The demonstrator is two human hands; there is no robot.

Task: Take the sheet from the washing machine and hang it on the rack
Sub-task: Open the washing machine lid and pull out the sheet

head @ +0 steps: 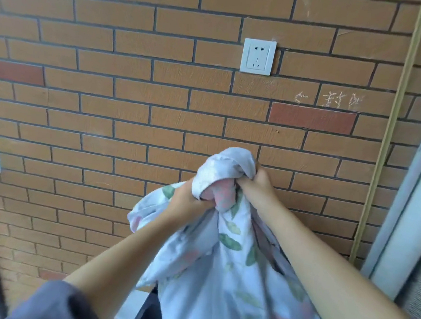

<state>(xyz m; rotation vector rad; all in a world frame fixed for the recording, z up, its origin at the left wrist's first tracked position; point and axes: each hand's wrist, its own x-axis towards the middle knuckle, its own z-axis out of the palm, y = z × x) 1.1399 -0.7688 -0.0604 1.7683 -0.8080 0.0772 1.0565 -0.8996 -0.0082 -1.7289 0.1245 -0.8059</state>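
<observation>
Floral sheet (230, 268) held up, straight below the wall socket (258, 56).
Our left hand (186, 198) and right hand (256, 188) each clench its bunched top; next we must find the rack (not in view) and an edge to spread.

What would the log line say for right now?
left hand: grips sheet | right hand: grips sheet | sheet: bunched, hanging before wall
</observation>
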